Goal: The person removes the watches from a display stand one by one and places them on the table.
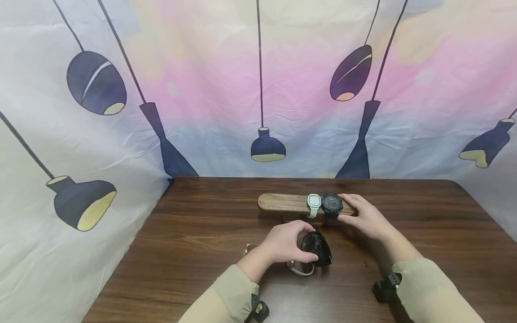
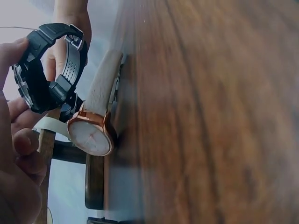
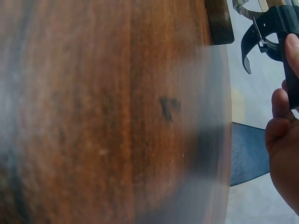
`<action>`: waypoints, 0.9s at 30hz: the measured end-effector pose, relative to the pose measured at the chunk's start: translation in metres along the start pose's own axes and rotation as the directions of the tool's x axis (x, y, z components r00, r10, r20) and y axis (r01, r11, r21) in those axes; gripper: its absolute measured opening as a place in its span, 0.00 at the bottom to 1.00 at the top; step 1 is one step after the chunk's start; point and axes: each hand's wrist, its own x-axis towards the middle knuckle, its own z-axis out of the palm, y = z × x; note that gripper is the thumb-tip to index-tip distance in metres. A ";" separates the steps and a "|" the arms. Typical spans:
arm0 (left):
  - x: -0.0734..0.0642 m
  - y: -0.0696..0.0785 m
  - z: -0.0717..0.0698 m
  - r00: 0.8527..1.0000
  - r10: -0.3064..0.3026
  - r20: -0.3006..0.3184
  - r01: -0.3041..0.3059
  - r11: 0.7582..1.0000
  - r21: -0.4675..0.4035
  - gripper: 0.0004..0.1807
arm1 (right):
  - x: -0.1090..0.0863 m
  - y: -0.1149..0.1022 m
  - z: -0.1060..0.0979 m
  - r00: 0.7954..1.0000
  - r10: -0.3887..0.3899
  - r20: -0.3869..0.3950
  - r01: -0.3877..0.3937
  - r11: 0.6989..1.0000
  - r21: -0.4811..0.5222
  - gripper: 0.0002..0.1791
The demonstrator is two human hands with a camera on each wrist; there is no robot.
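My left hand point(image 1: 282, 242) pinches a black wristwatch point(image 1: 317, 249) between thumb and fingers, above the table. The left wrist view shows its strap closed in a loop point(image 2: 70, 60). A rose-gold wristwatch point(image 2: 91, 137) with a pale strap lies on the table beneath that hand, which partly hides it in the head view. Farther back stands a wooden watch stand point(image 1: 280, 202). A mint-white watch point(image 1: 313, 202) and a second black watch point(image 1: 332, 204) sit side by side around its bar. My right hand point(image 1: 367, 216) grips the bar's right end, beside the second black watch.
The brown wooden table point(image 1: 181, 251) runs back to a fabric backdrop point(image 1: 218, 89) printed with hanging lamps. Small black wrist devices point(image 1: 385, 287) sit at both cuffs. The stand's dark base point(image 2: 95, 182) rests on the tabletop.
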 end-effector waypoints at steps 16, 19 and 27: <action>0.009 0.014 0.007 0.993 0.020 0.115 -0.028 0.997 0.067 0.30 | 0.001 0.002 0.000 1.000 0.019 0.014 -0.019 1.000 -0.003 0.39; 0.010 0.016 0.008 0.993 0.027 0.115 -0.035 0.997 0.070 0.30 | 0.001 0.002 0.000 1.000 0.020 0.015 -0.020 1.000 -0.004 0.39; 0.012 0.022 0.014 0.991 0.036 0.132 -0.048 0.995 0.090 0.31 | 0.001 0.001 0.000 0.999 0.023 0.023 -0.023 1.000 0.001 0.40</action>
